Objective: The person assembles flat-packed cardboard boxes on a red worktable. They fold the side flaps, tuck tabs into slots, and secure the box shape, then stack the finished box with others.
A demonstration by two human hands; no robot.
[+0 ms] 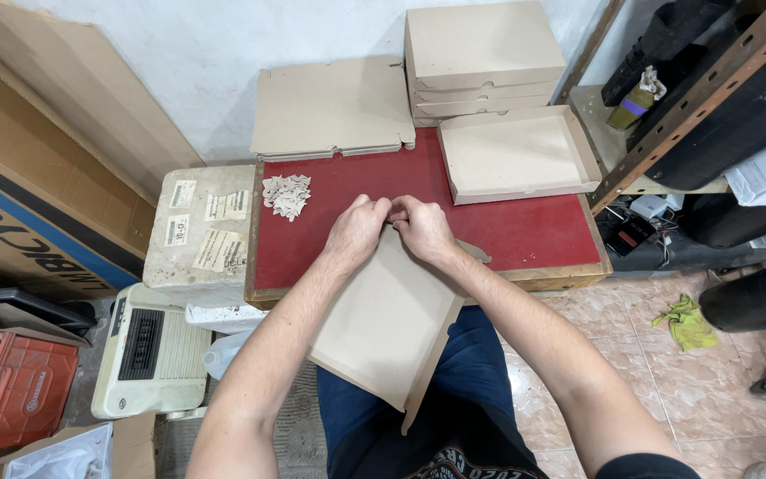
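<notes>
A flat brown cardboard box blank (387, 324) leans from my lap up to the near edge of the red-topped table (525, 232). My left hand (356, 232) and my right hand (422, 227) both pinch its upper edge, fingertips close together, folding a flap there. One side wall of the blank is bent up along its right edge.
A pile of small cardboard scraps (286, 195) lies at the table's left. A stack of flat blanks (334, 108) leans at the back, beside stacked closed boxes (480, 58) and an open folded tray (518, 154). A metal shelf (693, 98) stands to the right.
</notes>
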